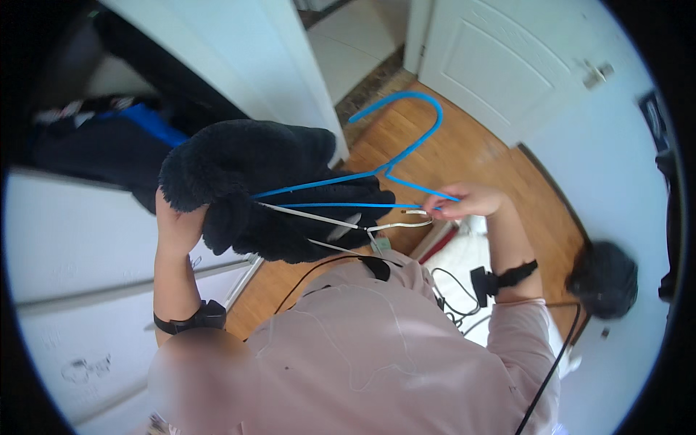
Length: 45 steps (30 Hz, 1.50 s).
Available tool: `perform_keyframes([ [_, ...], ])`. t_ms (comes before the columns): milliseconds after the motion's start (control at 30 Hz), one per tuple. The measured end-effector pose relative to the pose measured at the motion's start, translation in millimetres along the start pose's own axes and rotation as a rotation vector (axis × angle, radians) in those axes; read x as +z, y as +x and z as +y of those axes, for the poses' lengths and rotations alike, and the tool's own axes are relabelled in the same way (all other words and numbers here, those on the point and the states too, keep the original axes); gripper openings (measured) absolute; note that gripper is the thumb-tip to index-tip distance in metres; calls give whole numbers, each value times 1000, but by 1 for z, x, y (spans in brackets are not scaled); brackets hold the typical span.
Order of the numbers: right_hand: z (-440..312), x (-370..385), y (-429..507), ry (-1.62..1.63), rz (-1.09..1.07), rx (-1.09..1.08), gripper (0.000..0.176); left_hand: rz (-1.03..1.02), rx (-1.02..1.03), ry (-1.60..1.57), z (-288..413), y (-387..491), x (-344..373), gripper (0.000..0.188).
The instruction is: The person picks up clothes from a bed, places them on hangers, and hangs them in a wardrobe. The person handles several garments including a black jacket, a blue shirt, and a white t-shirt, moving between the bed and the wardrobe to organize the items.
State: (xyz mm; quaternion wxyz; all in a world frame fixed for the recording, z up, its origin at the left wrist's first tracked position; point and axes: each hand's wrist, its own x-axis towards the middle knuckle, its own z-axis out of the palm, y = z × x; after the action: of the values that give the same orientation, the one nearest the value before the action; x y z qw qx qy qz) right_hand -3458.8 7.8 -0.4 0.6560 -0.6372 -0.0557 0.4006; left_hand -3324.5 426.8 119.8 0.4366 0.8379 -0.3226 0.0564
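Observation:
My left hand point(180, 225) holds a bunched dark fleece garment point(255, 152) from its left side, with the fingers hidden under the fabric. My right hand point(462, 200) grips a blue clothes hanger point(321, 182) by its right-hand corner. The hanger's hook points away from me, and its left end disappears into the garment. Just below it lies a white hanger point(312, 216), partly covered by the fleece. Its hook curves up close to my right fingertips; whether they touch it I cannot tell.
To the left, an open wardrobe holds dark and blue clothes point(109, 136) above white drawers point(70, 234). A white door point(500, 70) stands ahead right over a wooden floor point(489, 163). A black bag-like object point(602, 280) is at right. A black cable point(554, 364) runs beside my right arm.

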Motion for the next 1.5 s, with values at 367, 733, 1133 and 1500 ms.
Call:
perform_keyframes([
  [367, 112, 106, -41, 249, 318, -253, 39, 107, -84, -314, -21, 32, 71, 34],
  [733, 128, 182, 34, -109, 396, -583, 76, 105, -256, -699, -10, 27, 92, 34],
  [1133, 76, 135, -37, 362, 490, -705, 40, 221, -338, -1002, -23, 41, 46, 45],
  [1500, 48, 130, -18, 431, 315, -504, 32, -159, -311, -565, 0, 54, 74, 42],
])
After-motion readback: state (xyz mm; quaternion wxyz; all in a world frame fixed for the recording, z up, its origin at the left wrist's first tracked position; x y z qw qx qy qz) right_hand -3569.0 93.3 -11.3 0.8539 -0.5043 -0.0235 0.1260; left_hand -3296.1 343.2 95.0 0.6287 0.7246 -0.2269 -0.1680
